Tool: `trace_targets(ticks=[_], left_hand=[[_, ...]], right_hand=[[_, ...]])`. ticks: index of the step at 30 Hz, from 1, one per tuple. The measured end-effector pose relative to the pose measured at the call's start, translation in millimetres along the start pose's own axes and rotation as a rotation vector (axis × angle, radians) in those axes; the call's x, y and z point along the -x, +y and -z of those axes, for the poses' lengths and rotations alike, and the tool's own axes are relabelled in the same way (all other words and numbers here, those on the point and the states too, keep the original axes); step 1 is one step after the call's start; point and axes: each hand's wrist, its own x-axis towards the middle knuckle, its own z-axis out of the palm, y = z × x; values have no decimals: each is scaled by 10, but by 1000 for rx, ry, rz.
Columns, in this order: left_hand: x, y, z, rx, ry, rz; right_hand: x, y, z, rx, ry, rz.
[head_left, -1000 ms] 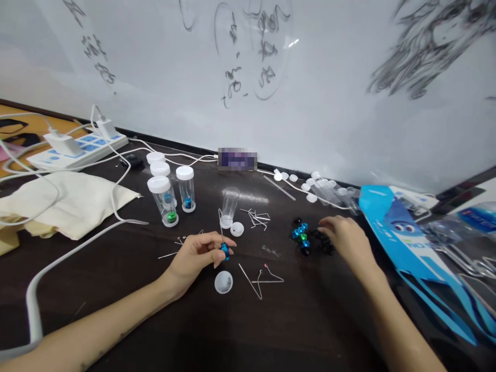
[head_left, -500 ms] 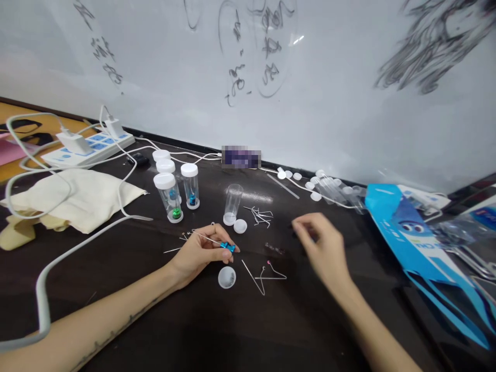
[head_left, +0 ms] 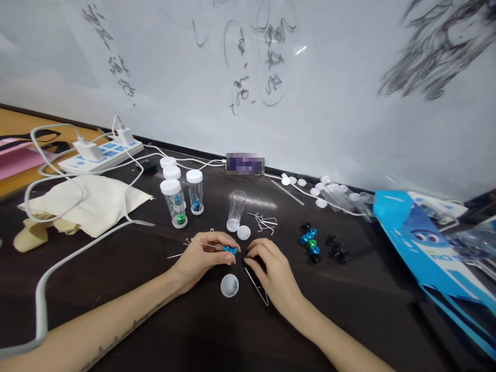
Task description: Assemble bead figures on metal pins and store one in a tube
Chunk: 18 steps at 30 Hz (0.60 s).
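My left hand (head_left: 207, 254) is closed in a pinch around a small shiny blue spool-like piece (head_left: 230, 250), with a thin metal rod running back from it into the palm. Close to its right, my right hand (head_left: 273, 266) has its thumb and fingertips pressed together on what looks like a small black piece (head_left: 247, 259), mostly hidden. Below the hands stands a small round white cup (head_left: 230, 285) with tiny bits in it. A bent metal wire (head_left: 256, 287) lies beside my right hand, partly covered by it.
Blue, green and black small pieces (head_left: 311, 244) lie to the right, near black parts (head_left: 338, 249). Behind are an open clear tube (head_left: 236, 209), a white cap (head_left: 244, 233) and bent wires (head_left: 264, 222). Capped tubes (head_left: 173, 204), a cloth (head_left: 93, 201) and cables are left; a blue bag (head_left: 422, 237) is right.
My right hand has moved left from the loose pieces to beside my left hand, uncovering the blue, green and black pieces. My left hand keeps its hold. The view has shifted slightly.
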Motion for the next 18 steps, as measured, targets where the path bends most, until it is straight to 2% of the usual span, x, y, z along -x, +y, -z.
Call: trace_targets(ticks=[3,7,12,18], left_hand=[[-5,-18,-7,66,21,19],[17,-41,-8,110,30,44],[41,-48,-6,90,-13,90],[61,-47,-7,90,23,179]], right_hand=[[95,-21,-58,-233,106,21],[254,-94,-131,-550,141,54],[272,-110,-70,-536,113,62],[217,-172,-38,-431,210,88]])
